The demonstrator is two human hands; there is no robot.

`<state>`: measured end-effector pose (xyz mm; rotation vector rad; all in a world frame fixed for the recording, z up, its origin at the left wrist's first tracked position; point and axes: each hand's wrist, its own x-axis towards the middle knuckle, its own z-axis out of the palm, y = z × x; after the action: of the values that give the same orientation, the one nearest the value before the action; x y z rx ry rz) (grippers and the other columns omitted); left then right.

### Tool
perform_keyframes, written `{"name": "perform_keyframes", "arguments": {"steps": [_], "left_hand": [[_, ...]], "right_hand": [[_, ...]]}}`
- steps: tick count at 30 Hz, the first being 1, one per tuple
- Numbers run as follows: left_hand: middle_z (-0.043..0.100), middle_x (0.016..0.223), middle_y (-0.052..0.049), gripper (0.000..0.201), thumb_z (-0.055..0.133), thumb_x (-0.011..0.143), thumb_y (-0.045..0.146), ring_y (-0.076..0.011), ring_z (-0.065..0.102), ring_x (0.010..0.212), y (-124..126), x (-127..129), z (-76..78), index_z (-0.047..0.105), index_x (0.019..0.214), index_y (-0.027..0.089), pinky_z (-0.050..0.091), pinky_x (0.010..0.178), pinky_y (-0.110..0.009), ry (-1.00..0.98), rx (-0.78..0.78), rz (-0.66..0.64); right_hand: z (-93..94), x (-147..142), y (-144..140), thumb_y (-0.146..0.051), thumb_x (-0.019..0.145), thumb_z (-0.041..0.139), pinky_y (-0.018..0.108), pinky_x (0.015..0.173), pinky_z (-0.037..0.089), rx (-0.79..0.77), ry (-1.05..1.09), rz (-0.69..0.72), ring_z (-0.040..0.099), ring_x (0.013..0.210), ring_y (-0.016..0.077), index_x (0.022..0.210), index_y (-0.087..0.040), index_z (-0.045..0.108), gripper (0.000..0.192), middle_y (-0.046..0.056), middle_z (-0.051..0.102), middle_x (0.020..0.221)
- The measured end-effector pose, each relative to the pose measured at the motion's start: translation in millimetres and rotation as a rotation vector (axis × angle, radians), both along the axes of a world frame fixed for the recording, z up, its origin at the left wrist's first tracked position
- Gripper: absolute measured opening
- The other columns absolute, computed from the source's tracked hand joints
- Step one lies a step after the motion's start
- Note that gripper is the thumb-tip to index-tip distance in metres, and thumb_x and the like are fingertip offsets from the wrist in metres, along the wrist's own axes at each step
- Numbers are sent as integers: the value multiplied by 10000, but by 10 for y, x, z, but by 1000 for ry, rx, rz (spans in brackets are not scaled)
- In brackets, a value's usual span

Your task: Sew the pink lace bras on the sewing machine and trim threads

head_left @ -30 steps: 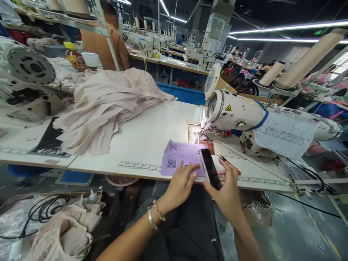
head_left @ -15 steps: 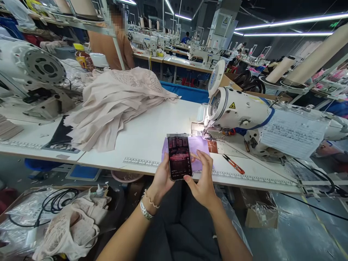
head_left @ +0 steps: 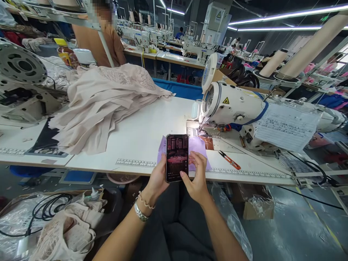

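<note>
Phone (head_left: 177, 157) upright, screen toward camera, in left hand (head_left: 159, 179).
</note>
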<state>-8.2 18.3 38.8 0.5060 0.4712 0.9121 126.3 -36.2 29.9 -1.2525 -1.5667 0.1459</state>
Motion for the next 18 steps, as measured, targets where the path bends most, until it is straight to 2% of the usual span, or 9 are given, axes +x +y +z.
{"name": "perform_keyframes", "arguments": {"steps": [8,13,18], "left_hand": [[743,1154,-126,544,539,918,638,-339,542,1326,-4,13,9,752,1047,154,388,1167,-500,29,28,27],[750,1142,-110,527,502,951,611,-320,607,1257,-16,-1,48,734,1131,173,395,1162,-498,27,5,16],[762,1081,-141,566,483,955,617,-325,645,1200,-20,-7,58,745,1084,132,419,1143,-497,1,-14,-18]], "right_hand": [[53,-14,-40,-385,968,516,442,950,529,40,-27,-9,463,1248,269,1463,-257,383,528,130,430,1331],[38,-12,-100,-568,1017,336,543,1066,377,144,-277,-182,408,1291,319,1470,-330,456,526,114,400,1409],[3,-14,-142,-611,1018,184,528,1059,336,191,-449,-206,403,1297,315,1443,-457,491,546,44,395,1494]]}}
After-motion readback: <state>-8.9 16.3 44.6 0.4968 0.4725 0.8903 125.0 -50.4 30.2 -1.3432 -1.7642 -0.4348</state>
